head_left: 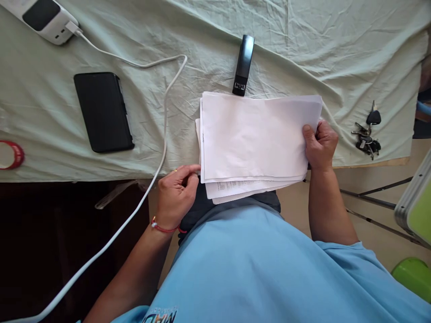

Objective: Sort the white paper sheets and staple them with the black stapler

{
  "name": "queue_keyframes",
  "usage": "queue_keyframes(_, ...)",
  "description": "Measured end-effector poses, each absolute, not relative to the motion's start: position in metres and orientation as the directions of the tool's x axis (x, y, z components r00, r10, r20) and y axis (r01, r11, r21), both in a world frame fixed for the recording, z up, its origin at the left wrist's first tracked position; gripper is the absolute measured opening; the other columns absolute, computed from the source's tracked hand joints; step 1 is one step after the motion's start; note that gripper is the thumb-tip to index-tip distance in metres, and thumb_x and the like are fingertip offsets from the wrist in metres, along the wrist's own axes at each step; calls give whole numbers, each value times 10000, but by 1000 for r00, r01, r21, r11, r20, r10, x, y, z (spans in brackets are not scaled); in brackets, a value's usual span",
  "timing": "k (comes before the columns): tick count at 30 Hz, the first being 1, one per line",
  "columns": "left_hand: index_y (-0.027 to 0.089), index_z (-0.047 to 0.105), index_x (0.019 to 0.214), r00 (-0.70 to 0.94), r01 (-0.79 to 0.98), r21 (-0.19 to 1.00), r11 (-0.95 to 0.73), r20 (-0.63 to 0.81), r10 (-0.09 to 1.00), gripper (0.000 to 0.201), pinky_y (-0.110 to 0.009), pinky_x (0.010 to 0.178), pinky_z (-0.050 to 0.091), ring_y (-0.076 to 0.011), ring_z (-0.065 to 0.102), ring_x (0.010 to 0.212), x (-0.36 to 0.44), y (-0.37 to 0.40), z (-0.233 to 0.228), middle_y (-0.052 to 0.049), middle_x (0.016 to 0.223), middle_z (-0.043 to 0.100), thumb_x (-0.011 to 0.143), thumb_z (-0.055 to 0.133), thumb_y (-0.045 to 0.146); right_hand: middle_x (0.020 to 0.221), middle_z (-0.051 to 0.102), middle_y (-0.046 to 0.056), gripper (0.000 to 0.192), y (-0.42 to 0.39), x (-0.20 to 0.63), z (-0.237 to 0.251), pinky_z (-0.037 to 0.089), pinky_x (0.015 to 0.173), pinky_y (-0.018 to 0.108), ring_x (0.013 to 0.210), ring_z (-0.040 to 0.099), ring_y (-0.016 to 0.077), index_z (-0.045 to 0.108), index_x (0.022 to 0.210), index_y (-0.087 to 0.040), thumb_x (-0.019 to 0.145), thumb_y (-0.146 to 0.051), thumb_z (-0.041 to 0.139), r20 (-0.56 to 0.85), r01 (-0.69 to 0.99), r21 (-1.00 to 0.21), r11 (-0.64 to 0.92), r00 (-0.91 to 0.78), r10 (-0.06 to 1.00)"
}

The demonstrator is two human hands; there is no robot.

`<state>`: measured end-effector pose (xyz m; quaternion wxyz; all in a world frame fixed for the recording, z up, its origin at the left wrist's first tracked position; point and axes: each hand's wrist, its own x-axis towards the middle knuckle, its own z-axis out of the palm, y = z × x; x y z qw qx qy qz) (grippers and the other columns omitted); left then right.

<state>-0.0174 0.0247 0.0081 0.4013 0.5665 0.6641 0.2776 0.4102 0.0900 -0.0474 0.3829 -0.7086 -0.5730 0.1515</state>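
Observation:
A loose stack of white paper sheets lies partly over the table's near edge, its lower sheets fanned out toward my body. Printed text shows on one of the lower sheets; the top face looks blank. My right hand grips the stack at its right side, thumb on top and the other fingers underneath. At the lower left corner, my left hand touches the paper edge with its index fingertip. Its thumb is apart from the index finger, and the other fingers are curled. Just beyond the stack is a black stapler.
A black phone lies left on the green tablecloth. A white cable runs from a white power strip over the table edge. Keys lie right; a red tape roll sits far left.

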Motion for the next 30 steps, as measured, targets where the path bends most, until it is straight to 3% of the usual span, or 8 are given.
queue_keyframes(2,242,824,1112,-125,537,800,267,-238,963,299,-305,664,480,-173,641,640,-17,25,1,32,744,724,920,720,446,710,390,-41,767,90,411,-48,323,687,400,683,340,188,473,810,-321,955,-1064,593,222,694,-718,-51,297,929)
queue_keyframes(4,231,799,1197,-156,554,778,296,-253,955,384,-304,667,486,-176,653,632,-16,26,-4,38,735,721,923,745,494,713,389,-39,768,90,411,-48,316,688,399,684,330,187,466,805,-322,953,-1064,597,223,696,-717,-51,299,928)
queue_keyframes(10,241,763,874,-90,603,753,262,-263,961,267,-300,633,483,-173,657,599,-11,27,6,7,685,734,926,681,490,709,363,-41,786,90,412,-49,334,684,402,686,310,189,442,799,-325,942,-1088,571,223,710,-701,-65,305,926)
queue_keyframes(15,233,766,807,-38,510,790,340,-374,927,271,-271,571,462,-159,604,563,-6,19,19,12,629,689,883,717,489,712,366,-26,759,90,414,-50,364,679,417,695,336,199,397,776,-328,987,-1031,586,249,728,-684,-50,298,921)
queue_keyframes(19,216,776,796,38,428,805,411,-471,881,303,-267,571,453,-153,583,574,-2,12,22,-3,646,702,862,714,506,717,400,-24,723,90,413,-49,385,678,415,694,357,199,486,812,-321,994,-1012,600,221,717,-694,-64,297,929)
queue_keyframes(25,225,720,761,130,535,737,413,-555,822,379,-289,609,434,-156,554,590,-6,5,18,3,635,673,880,647,577,715,440,-26,739,93,414,-45,379,669,411,678,375,191,594,847,-308,957,-1038,625,184,707,-704,-67,272,945)
queue_keyframes(30,240,682,844,16,549,728,410,-500,866,489,-309,637,486,-192,620,645,-13,2,13,-7,684,688,1001,622,700,714,451,-18,724,95,421,-41,371,633,414,668,367,192,592,836,-312,933,-1025,681,103,685,-724,-85,230,968)
